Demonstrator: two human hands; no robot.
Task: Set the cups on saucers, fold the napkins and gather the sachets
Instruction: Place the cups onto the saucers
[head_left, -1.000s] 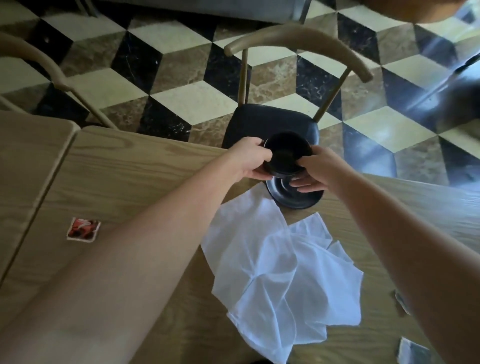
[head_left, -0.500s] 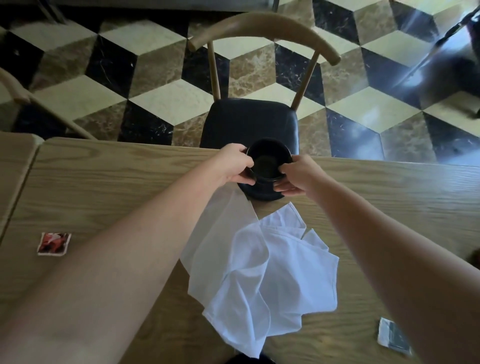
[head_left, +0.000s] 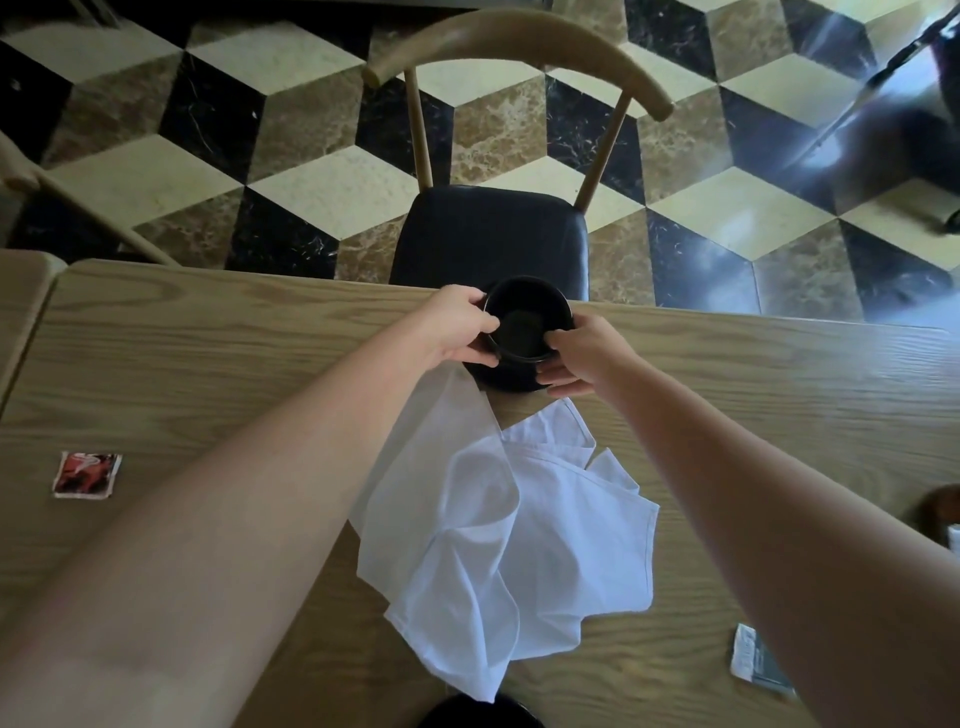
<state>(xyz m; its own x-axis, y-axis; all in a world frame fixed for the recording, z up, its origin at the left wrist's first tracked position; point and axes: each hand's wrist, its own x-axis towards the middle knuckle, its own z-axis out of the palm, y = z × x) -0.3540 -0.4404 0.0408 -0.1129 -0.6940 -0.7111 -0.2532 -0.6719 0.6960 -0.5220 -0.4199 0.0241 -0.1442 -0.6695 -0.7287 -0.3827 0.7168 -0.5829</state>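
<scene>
At the far edge of the wooden table (head_left: 208, 358), both hands grip a black, round, glossy cup (head_left: 527, 322): the left hand (head_left: 457, 327) curls its fingers round the left rim, and the right hand (head_left: 582, 358) pinches the right rim, its lower fingers reaching under. The cup sits over a black saucer (head_left: 506, 382), mostly hidden; I cannot tell whether they touch. Just beside the saucer, a crumpled white cloth napkin (head_left: 498, 545) spreads toward the near edge. A red, square sachet (head_left: 87, 474) lies flat well to the left; its print is unreadable. A pale sachet (head_left: 756, 660) lies near the right forearm, lettering too blurred to read. Beyond the table stands a chair (head_left: 493, 234) with a black padded seat and a curved wooden back, on a polished cube-patterned stone floor (head_left: 311, 182).
</scene>
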